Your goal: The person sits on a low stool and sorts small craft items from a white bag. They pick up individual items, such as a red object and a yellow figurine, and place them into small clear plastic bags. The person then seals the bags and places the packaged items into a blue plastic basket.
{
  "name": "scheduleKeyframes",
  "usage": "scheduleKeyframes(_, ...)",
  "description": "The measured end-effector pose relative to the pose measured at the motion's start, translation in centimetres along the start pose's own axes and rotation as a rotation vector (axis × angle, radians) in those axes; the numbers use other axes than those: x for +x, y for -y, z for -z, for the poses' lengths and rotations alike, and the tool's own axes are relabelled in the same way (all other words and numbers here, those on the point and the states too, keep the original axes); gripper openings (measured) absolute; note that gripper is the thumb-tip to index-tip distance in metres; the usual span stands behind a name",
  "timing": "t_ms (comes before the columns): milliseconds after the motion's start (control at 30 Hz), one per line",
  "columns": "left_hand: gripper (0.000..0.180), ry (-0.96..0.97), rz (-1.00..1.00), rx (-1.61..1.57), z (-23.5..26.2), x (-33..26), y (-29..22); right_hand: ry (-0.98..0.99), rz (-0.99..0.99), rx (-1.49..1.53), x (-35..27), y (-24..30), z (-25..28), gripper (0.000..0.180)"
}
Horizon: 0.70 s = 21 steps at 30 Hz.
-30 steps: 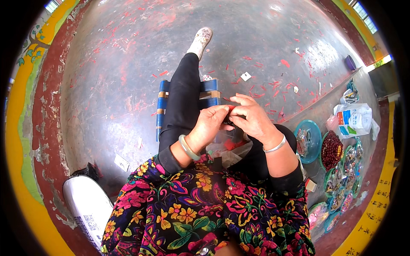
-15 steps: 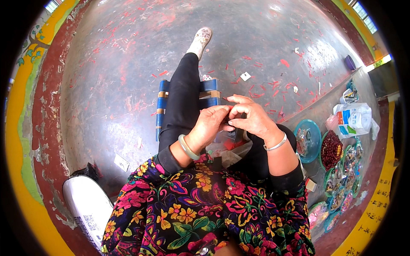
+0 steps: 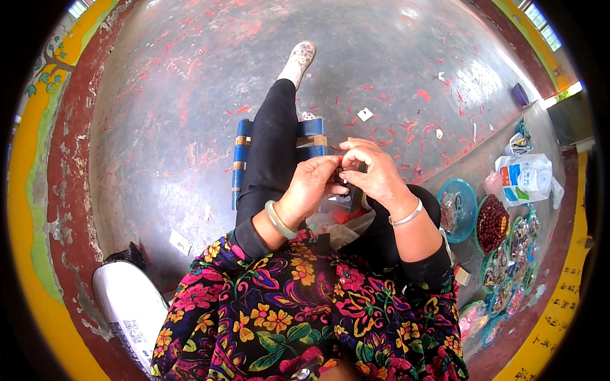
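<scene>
A small dark piece is pinched between left hand and right hand, both grips clenched on it above the lap. Assembly judged mid-way; bead bowls at right are untouched.

A black blouse patterned with pink, yellow and green flowers is worn with black trousers. The grey floor is flecked with red, and a blue stool is seen.

Informal craft workspace; paint-flecked concrete floor; bowls of beads beside low stool
</scene>
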<state>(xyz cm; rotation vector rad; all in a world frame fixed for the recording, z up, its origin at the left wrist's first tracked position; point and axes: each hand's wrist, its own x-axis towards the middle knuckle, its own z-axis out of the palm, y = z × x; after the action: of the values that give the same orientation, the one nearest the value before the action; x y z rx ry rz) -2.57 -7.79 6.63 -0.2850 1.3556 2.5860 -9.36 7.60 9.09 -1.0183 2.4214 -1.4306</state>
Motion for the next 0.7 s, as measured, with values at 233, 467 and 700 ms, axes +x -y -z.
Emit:
scheduleKeyframes(233,0.028,-0.01,-0.035,-0.021,0.3,0.0,0.6,0.05,0.073,-0.065,0.0,-0.6,0.2,0.014)
scheduleKeyframes(467,0.028,0.012,-0.049,0.083,0.5,0.2,0.9,0.116,0.015,-0.021,0.0,-0.2,0.4,0.011)
scheduleKeyframes(700,0.029,-0.004,-0.042,-0.017,0.4,0.2,0.3,-0.028,0.054,-0.047,0.1,0.0,0.1,0.015)
